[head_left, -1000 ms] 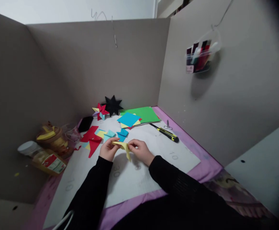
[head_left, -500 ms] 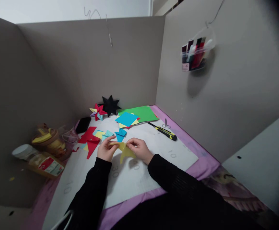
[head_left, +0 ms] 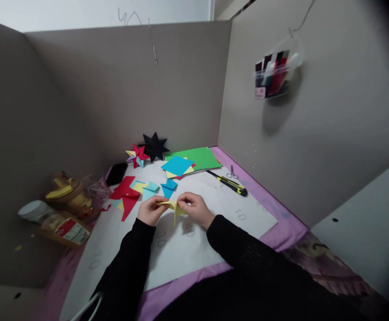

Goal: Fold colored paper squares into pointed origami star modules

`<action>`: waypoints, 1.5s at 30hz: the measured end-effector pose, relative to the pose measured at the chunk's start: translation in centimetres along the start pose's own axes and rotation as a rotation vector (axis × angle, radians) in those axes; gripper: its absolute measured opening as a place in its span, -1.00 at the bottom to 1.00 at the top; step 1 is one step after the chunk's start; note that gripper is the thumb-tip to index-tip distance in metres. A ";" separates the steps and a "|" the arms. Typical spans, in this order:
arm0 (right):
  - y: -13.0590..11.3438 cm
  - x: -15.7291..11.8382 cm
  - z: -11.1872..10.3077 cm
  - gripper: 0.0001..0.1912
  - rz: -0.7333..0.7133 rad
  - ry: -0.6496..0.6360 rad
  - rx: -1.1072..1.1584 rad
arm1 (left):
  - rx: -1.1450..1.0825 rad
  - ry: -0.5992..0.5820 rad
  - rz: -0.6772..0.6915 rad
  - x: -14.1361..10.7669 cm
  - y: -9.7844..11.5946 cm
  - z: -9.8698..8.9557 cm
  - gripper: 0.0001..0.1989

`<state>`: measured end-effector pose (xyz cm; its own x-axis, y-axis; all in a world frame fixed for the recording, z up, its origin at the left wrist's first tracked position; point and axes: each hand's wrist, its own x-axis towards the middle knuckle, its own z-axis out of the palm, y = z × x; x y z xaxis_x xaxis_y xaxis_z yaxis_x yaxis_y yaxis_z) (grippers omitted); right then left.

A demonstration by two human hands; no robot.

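A folded yellow paper (head_left: 175, 210) is held up above the white sheet, between my two hands. My left hand (head_left: 150, 211) pinches its left end, and my right hand (head_left: 194, 207) grips it near the upper right. One pointed flap hangs down between them. Just beyond my hands lie a folded blue paper (head_left: 169, 188) and a light blue one (head_left: 151, 190). Folded red pieces (head_left: 129, 203) rest to the left, with yellow and light blue bits beside them.
A yellow and black cutter (head_left: 233, 186) and small scissors (head_left: 232, 173) lie at the right. Behind are square papers (head_left: 177, 166), a green sheet (head_left: 204, 158), a black star (head_left: 155, 146) and a multicoloured star (head_left: 137, 156). A glue bottle (head_left: 64, 227) stands left, near a black phone (head_left: 117, 174).
The yellow paper has tilted, and its hanging flap looks narrower. My left hand has moved slightly to the right, its fingers closer together.
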<state>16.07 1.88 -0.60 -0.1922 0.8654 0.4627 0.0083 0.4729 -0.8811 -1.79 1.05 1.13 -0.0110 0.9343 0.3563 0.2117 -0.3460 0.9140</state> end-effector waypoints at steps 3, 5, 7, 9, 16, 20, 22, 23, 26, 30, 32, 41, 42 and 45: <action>-0.4 0.0 -0.1 -0.89 -0.045 -0.030 -0.028 | 0.137 -0.080 0.121 0.0 0.8 -0.3 -0.87; -0.6 0.0 -0.1 -0.88 -0.063 -0.046 -0.046 | 0.182 -0.148 0.185 -0.1 1.2 -0.5 -0.84; -0.7 0.0 0.0 -0.88 -0.061 -0.042 -0.062 | 0.174 -0.211 0.203 -0.1 1.4 -0.7 -0.80; -0.8 -0.1 -0.1 -0.89 -0.060 -0.028 -0.080 | 0.127 -0.252 0.202 -0.1 1.3 -0.8 -0.76; -1.0 -0.1 -0.4 -0.86 -0.261 -0.079 -0.266 | 0.125 -0.202 0.118 0.2 0.8 -0.9 -0.79; -0.9 -0.1 -0.4 -0.87 -0.357 -0.086 -0.344 | 0.164 -0.229 0.043 0.0 1.0 -0.5 -0.79; -0.8 -0.2 -0.4 -0.87 -0.368 -0.087 -0.359 | 0.167 -0.211 0.015 0.0 1.0 -0.3 -0.80; -0.9 -0.2 -0.3 -0.87 -0.369 -0.089 -0.367 | 0.166 -0.203 0.014 -0.1 0.9 -0.1 -0.82; -0.9 -0.2 -0.3 -0.87 -0.358 -0.088 -0.391 | 0.155 -0.186 0.040 -0.2 0.8 0.2 -0.85; -0.9 -0.1 -0.2 -0.89 -0.355 -0.068 -0.383 | 0.122 -0.110 0.045 -0.5 0.9 0.6 -0.88; -0.9 -0.2 -0.3 -0.93 -0.384 0.001 -0.364 | 0.110 -0.060 0.042 -0.5 0.8 0.7 -0.88; -1.2 -0.6 0.5 -0.76 -0.442 0.061 -0.421 | 0.043 0.204 -0.070 -0.5 0.2 1.1 -0.77; -1.2 -0.6 0.7 -0.78 -0.427 0.071 -0.416 | 0.015 0.187 -0.076 -0.6 0.2 1.3 -0.76; -0.7 -0.5 0.9 -0.79 -0.372 0.095 -0.361 | -0.095 0.101 -0.077 -0.9 0.4 2.0 -0.67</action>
<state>15.23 0.97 -0.25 -0.1572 0.6313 0.7595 0.2968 0.7637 -0.5734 0.30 0.23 0.73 -0.1225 0.9468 0.2976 0.1132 -0.2846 0.9519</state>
